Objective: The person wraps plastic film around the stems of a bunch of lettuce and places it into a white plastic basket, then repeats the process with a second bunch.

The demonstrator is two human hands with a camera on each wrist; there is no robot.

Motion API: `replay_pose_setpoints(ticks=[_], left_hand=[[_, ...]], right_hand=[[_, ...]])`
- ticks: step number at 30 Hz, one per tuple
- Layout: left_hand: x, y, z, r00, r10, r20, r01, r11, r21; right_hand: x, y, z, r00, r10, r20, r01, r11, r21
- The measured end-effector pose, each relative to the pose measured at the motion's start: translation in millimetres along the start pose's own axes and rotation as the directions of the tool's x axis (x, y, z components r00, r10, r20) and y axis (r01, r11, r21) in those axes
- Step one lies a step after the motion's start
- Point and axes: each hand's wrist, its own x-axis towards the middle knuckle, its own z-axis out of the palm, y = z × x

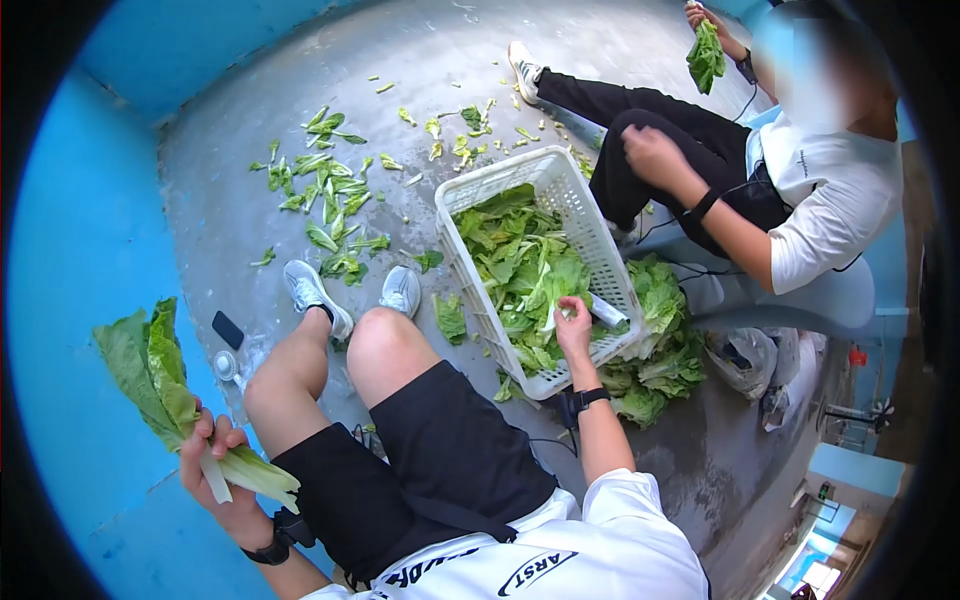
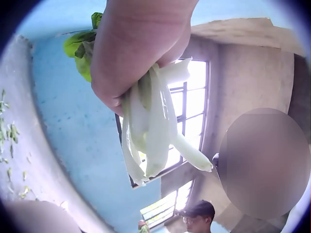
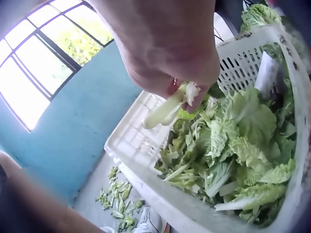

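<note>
My left hand, raised at the left, grips a bunch of green lettuce leaves. Their pale stems hang below the fist in the left wrist view. Over the near end of a white plastic crate, my right hand pinches a lettuce leaf by its whitish stem. Most of that leaf is hidden behind the hand in the right wrist view. Loose lettuce leaves fill much of the crate, and a white cylindrical thing leans inside it.
Leaf scraps litter the floor ahead of my shoes. More lettuce heads lie against the crate's right side, near plastic bags. A phone lies by the blue wall. Across the crate sits another person holding a green leaf.
</note>
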Motion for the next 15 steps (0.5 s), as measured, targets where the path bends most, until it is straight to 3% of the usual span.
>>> replay_pose_setpoints(ticks=[2, 4, 6, 8, 9, 10, 11, 12, 14, 15], left_hand=[[-3.2, -0.3, 0.8, 1.0, 0.003, -0.018, -0.003, 0.999, 0.034], [-3.5, -1.7, 2.5, 0.999, 0.006, -0.034, -0.004, 0.998, 0.064], [-3.9, -2.7, 4.1, 0.997, 0.007, -0.078, 0.002, 0.993, 0.115], [-3.7, -5.5, 7.6, 0.995, 0.011, -0.102, 0.002, 0.992, 0.122], [-3.9, -6.5, 8.2, 0.992, 0.012, -0.125, 0.005, 0.991, 0.131], [-4.1, -6.9, 6.7, 0.991, 0.009, -0.13, 0.008, 0.991, 0.133], [-2.6, -7.2, 3.5, 0.987, -0.006, -0.158, 0.03, 0.989, 0.148], [-1.3, -7.1, 1.7, 0.982, -0.021, -0.186, 0.051, 0.985, 0.162], [-0.7, -9.2, 4.2, 0.982, -0.028, -0.187, 0.056, 0.987, 0.15], [-1.2, -10.2, 4.7, 0.982, -0.036, -0.186, 0.062, 0.989, 0.138]], right_hand=[[-1.8, 28.3, 14.4, 0.997, 0.072, -0.008, -0.073, 0.997, -0.026], [-1.5, 30.2, 20.9, 0.993, 0.037, -0.109, -0.068, 0.952, -0.299], [0.1, 26.7, 22.5, 0.989, 0.11, -0.095, -0.134, 0.943, -0.303], [-3.3, 10.2, 22.8, 0.886, 0.462, -0.048, -0.464, 0.883, -0.066], [-5.1, 6.4, 21.5, 0.886, 0.462, -0.047, -0.464, 0.883, -0.069], [-8.6, 2.8, 20.0, 0.81, 0.584, 0.048, -0.579, 0.785, 0.217], [-8.9, -2.6, 20.4, 0.731, 0.659, 0.176, -0.65, 0.596, 0.471], [-7.4, 6.5, 18.9, 0.731, 0.658, 0.178, -0.651, 0.596, 0.47], [-4.6, 38.6, 11.2, 0.609, 0.466, 0.642, -0.79, 0.284, 0.543], [-7.8, 33.3, 9.2, 0.606, 0.464, 0.646, -0.793, 0.288, 0.537]])
